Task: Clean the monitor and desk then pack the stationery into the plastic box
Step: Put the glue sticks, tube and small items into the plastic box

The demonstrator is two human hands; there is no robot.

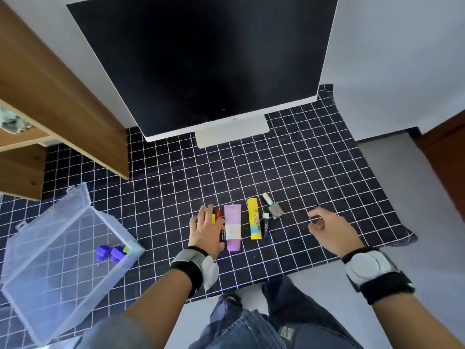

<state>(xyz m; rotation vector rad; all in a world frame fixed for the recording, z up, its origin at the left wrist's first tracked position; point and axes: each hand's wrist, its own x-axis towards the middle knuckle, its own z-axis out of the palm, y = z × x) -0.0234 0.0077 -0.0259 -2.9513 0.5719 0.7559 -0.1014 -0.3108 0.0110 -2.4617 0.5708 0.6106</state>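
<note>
Two hands work over a counter (327,157) covered with a dark grid-patterned cloth. The left hand (205,229), fingers extended and fairly flat, lies over the left end of a row of stationery, covering a yellow item and red and dark pens (222,229); whether it yet grips any of them cannot be told. The right hand (327,226) hovers off the row's right end, fingers loosely curled and holding nothing. The row, side by side and roughly parallel, runs on through a pink tube (233,226), a yellow glue stick (254,219), a small dark stick (266,225) and a small bottle (274,209), an arrangement that probably lets each piece be lifted singly. The plastic box (37,285) stands open at the counter's left edge, lid (63,210) swung back, near the left hand, which suits that hand for transfers. Purple pieces (112,252) already lie inside. The monitor (201,64) stands behind, screen dark.
</note>
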